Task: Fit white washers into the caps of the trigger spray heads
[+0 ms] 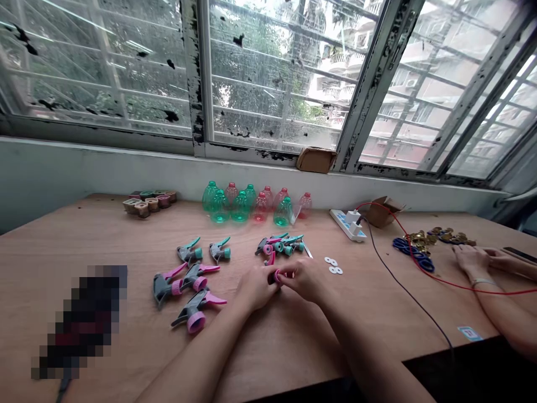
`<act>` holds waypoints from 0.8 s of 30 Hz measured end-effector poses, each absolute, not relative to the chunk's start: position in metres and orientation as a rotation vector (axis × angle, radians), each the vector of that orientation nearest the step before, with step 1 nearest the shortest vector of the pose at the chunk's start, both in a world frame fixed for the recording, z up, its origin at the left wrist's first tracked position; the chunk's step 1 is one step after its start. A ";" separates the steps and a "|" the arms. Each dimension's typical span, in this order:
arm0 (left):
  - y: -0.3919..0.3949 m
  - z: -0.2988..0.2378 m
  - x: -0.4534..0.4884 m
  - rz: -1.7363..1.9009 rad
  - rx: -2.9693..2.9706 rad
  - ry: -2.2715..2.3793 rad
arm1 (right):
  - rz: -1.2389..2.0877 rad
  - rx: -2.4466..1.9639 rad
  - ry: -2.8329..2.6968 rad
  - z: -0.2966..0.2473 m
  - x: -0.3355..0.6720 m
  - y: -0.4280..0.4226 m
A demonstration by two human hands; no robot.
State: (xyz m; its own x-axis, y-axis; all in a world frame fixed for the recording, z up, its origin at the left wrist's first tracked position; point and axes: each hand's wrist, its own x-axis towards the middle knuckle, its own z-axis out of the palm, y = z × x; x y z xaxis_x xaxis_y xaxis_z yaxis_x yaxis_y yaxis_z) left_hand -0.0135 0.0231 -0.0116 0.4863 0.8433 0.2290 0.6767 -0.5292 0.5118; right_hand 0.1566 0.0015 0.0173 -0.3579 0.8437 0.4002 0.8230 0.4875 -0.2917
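Observation:
My left hand [257,286] is closed around a spray trigger head [271,259] with a pink lever. The fingers of my right hand [302,280] pinch at its pink collar [277,276]; whether they also hold something small is hidden. To the left lie several loose spray heads, grey with pink parts [196,308], and two with teal parts [189,251]. Just beyond my hands is a cluster of spray heads [280,244] in pink and teal. White ring washers [333,266] lie on the table to the right of my right hand.
Several green and red clear bottles [240,207] stand along the wall. A white power strip [348,225] has red and dark cables running rightward. At right, a co-worker's hands [472,260] are near blue and gold-coloured parts [413,249]. Small containers [149,202] sit back left; a blurred-out dark object [81,319] lies front left.

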 end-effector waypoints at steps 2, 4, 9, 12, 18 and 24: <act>0.023 -0.012 -0.013 0.656 2.382 1.283 | 0.058 -1.403 -2.250 0.020 0.156 0.001; 0.024 -0.013 -0.013 0.654 2.381 1.293 | 0.077 -1.415 -2.257 0.022 0.155 0.001; 0.023 -0.011 -0.013 0.649 2.370 1.292 | 0.139 -1.414 -2.219 0.018 0.154 0.002; 0.021 -0.008 -0.014 0.642 2.347 1.289 | 0.208 -1.284 -2.207 0.012 0.160 0.005; 0.020 -0.008 -0.013 0.641 2.348 1.303 | 0.341 -1.158 -2.087 0.009 0.175 0.008; 0.018 -0.007 -0.015 0.623 2.352 1.334 | 0.356 -1.118 -2.219 0.001 0.169 0.009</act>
State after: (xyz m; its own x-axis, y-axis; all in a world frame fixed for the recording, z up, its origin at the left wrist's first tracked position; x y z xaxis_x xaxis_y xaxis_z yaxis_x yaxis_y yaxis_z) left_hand -0.0148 0.0183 -0.0075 0.4555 0.8685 0.1956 0.7075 -0.4865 0.5126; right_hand 0.1688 0.0093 0.0013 -0.4487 0.7951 0.4079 0.6276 0.6053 -0.4896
